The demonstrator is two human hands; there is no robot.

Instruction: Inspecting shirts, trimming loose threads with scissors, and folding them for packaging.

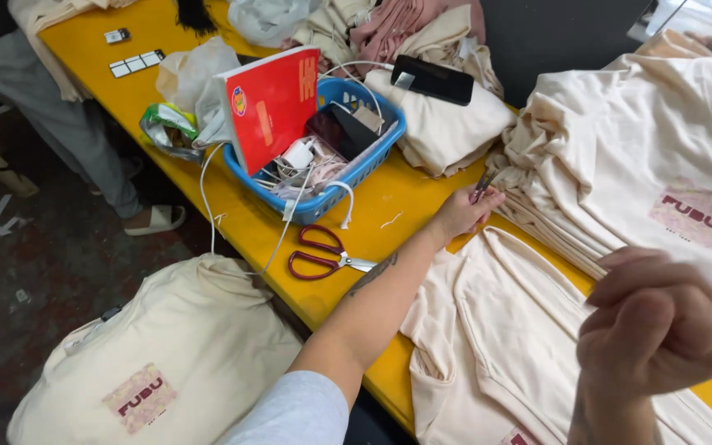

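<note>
My left hand (461, 213) reaches across the yellow table (241, 210) and is closed on small metal thread snips (483, 186), at the edge of a tall stack of folded cream T-shirts (644, 140). A single cream T-shirt (496, 346) lies flat on the table just below that hand. My right hand (653, 330) is raised close to the camera at the lower right, blurred, fingers curled into a fist over the flat shirt. I see nothing in it.
Red-handled scissors (323, 255) lie left of my forearm. A blue basket (370, 165) holds cables and a red book (269, 103). A black phone (434, 78) rests on folded cloth. A shirt pile (166, 354) sits beside the table. Another person's legs (76, 132) stand upper left.
</note>
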